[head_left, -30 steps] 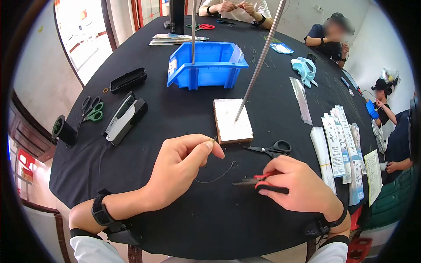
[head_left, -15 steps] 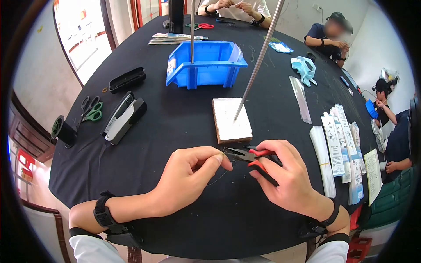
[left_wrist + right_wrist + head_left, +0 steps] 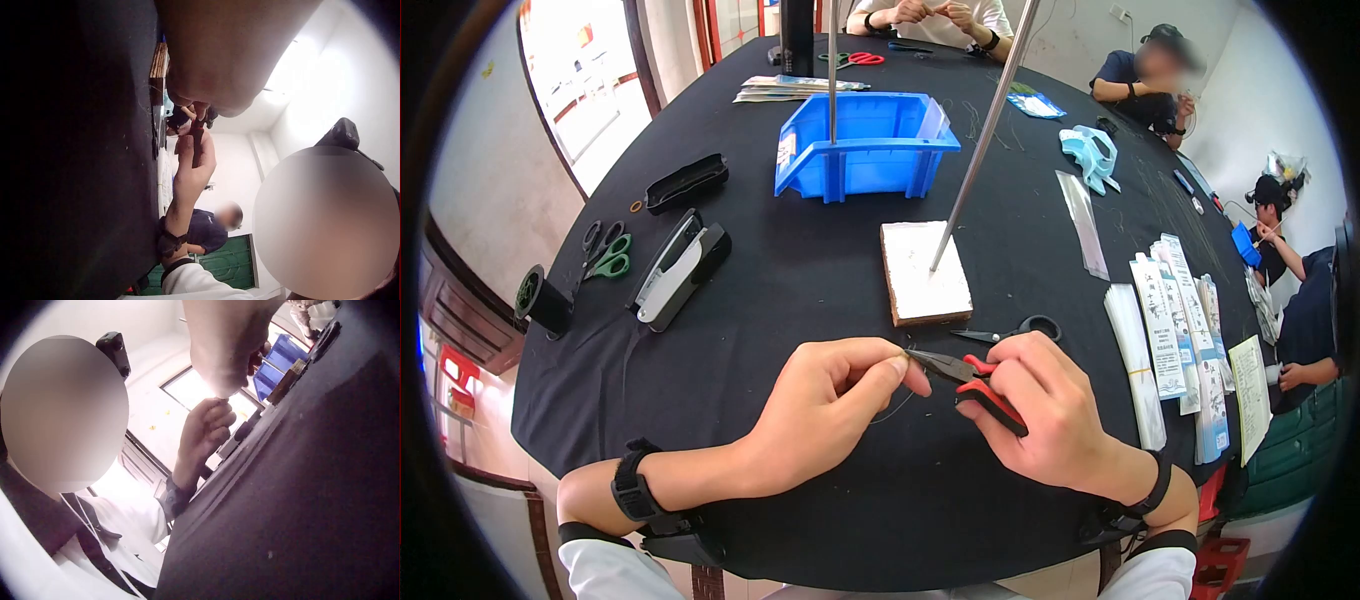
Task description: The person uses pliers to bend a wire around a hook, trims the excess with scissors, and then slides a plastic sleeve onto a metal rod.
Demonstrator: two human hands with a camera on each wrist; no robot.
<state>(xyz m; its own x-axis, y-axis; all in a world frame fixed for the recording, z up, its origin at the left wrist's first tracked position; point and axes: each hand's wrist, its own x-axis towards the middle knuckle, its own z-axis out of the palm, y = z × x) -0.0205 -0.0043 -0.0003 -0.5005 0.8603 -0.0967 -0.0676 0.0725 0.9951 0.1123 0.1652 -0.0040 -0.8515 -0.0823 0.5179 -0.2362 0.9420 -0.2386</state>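
A round surface (image 3: 800, 290) draped in black cloth carries the clutter. A white foam block (image 3: 924, 272) lies near its middle with a slanted metal rod (image 3: 980, 140) stuck into it. Beyond stands a blue plastic bin (image 3: 865, 145) with a second upright rod (image 3: 833, 70) in front. To the left lie a large stapler (image 3: 680, 268), green-handled scissors (image 3: 605, 250), a black case (image 3: 688, 182) and a black spool (image 3: 540, 297). Black scissors (image 3: 1010, 331) rest just below the block. Printed packets (image 3: 1175, 335) are stacked along the right edge, clear sleeves (image 3: 1083, 222) lying further back.
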